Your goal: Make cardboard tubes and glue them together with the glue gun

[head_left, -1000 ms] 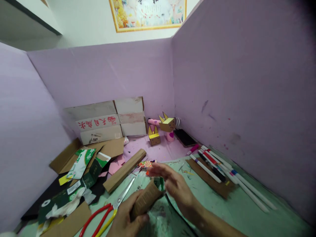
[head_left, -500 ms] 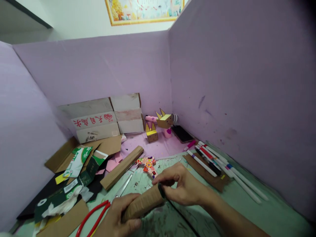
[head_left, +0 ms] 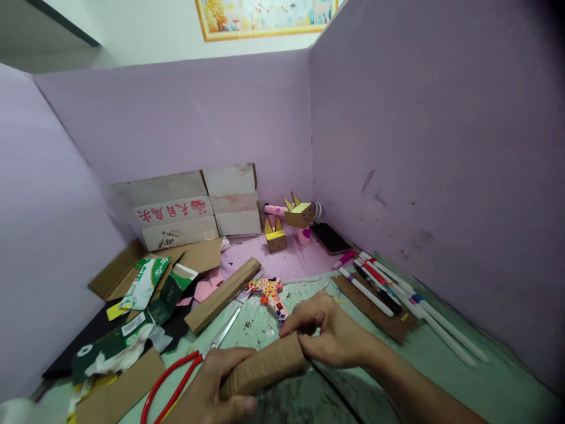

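Observation:
Low in the middle, a brown cardboard roll [head_left: 267, 364] lies slanted, its far end raised to the right. My left hand [head_left: 220, 383] is closed around its near end. The thumb and fingers of my right hand [head_left: 329, 333] pinch the far end at the rim; the fingertips are partly hidden. From under this hand a thin black strip [head_left: 338, 391] runs down to the bottom edge. Red-handled scissors [head_left: 176, 380] lie open beside my left hand. Just beyond the right fingers is a flower-patterned paper piece [head_left: 272, 297].
A cardboard bar [head_left: 223, 294] and scrap packaging [head_left: 150, 288] lie left. At the back stand cardboard animal heads [head_left: 276, 235], a phone [head_left: 331, 238] and a flattened box [head_left: 189, 206]. Several markers [head_left: 371, 294] rest on brown card at right. Purple panels [head_left: 419, 147] enclose the table.
The roll's far end has turned, so the dark green edge seen there before is out of sight. Both hands keep their hold. The whole view has shifted slightly.

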### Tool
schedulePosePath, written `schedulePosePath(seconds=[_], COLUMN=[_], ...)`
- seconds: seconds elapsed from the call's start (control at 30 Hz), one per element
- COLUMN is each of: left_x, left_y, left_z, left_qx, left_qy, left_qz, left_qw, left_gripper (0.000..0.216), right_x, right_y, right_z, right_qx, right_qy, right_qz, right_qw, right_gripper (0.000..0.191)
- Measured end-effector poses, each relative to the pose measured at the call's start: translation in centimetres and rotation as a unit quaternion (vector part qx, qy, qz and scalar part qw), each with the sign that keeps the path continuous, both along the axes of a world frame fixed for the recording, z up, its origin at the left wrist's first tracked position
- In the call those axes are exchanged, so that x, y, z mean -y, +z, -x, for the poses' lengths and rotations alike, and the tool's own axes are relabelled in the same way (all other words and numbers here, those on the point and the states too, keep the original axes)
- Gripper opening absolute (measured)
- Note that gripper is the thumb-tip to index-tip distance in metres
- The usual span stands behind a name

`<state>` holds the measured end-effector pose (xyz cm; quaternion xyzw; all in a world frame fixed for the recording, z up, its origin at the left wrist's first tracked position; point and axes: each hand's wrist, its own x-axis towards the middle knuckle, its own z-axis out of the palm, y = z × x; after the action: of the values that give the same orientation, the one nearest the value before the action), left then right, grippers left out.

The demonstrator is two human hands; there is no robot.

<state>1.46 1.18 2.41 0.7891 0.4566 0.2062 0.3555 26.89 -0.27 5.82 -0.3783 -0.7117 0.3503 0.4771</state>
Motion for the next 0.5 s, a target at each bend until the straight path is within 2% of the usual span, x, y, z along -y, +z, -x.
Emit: schedulePosePath(seconds=[0.1, 0.17, 0.27, 0.33, 0.4, 0.5], left_x=[0.0, -0.1, -0.1, 0.0, 0.1, 0.3], left_y=[0.5, 1.0, 1.6, 1.8, 1.8, 2.0], left_z=[-0.1, -0.4, -1.1, -1.6, -1.8, -1.6], left_qx=[0.038, 0.136, 0.325, 0.401, 0.434, 0.438], left_qy=[0.006, 0.047, 0.101, 0.110, 0.108, 0.100], left_qz=[-0.001, -0.005, 0.037, 0.069, 0.086, 0.106], left_qw=[0.999, 0.990, 0.940, 0.907, 0.890, 0.887], left_gripper=[0.048, 0.058, 0.069, 0.068, 0.063, 0.052], right_x=[-0.1, -0.4, -0.9, -0.9, -0.8, -0.8], right_y=[-0.3, -0.7, -1.4, -1.9, -2.1, -2.0], right_z=[0.1, 0.4, 1.5, 2.2, 2.4, 1.5], right_qx=[-0.077, -0.139, -0.184, -0.196, -0.185, -0.151], right_qy=[-0.036, -0.063, -0.080, -0.072, -0.028, 0.105], right_qz=[0.022, 0.061, 0.099, 0.122, 0.162, 0.239], right_qw=[0.996, 0.986, 0.975, 0.970, 0.969, 0.953], right_gripper=[0.026, 0.019, 0.008, 0.008, 0.012, 0.018])
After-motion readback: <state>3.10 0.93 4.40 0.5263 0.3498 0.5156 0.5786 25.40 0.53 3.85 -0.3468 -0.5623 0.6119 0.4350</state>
